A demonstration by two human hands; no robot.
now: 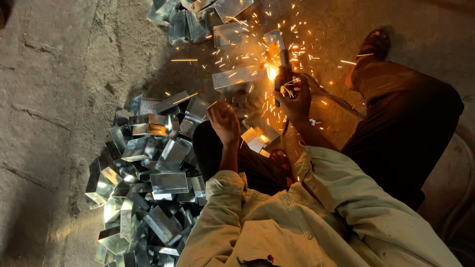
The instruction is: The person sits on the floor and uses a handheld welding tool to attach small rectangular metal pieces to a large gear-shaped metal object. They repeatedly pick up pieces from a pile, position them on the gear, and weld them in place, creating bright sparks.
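Your right hand (pixel 295 101): closed around the body of a handheld grinder (pixel 278 59), which points away from you toward the far edge of the floor (pixel 54 99). A bright orange glow sits at the tool's working end, and sparks (pixel 297 44) scatter outward from it on all sides.

Your left hand (pixel 223 121): fingers curled, resting just beside a small folded sheet-metal piece (pixel 255 139) that lies in front of your knees. Whether the hand actually grips that piece, you cannot tell; the fingers hide the contact.

Workpiece: a flat, shiny sheet-metal box (pixel 239 77), lying on the floor directly next to the grinder's glowing end, touching or nearly touching it.

Stock, left side: a large heap of shiny metal boxes (pixel 148 183), open-ended and rectangular, tumbled at all angles, running from beside your left knee down to the near edge of the floor.

Stock, far side: a smaller pile of like metal boxes (pixel 198 17) against the far edge, well apart from the heap.

Floor: rough, cracked grey concrete, bare along its left side.

Your clothing: pale long-sleeved shirt (pixel 316 217), sleeves rolled; dark trousers (pixel 405 128); right leg stretched out toward the far right corner, ending in a sandalled foot (pixel 373 44).
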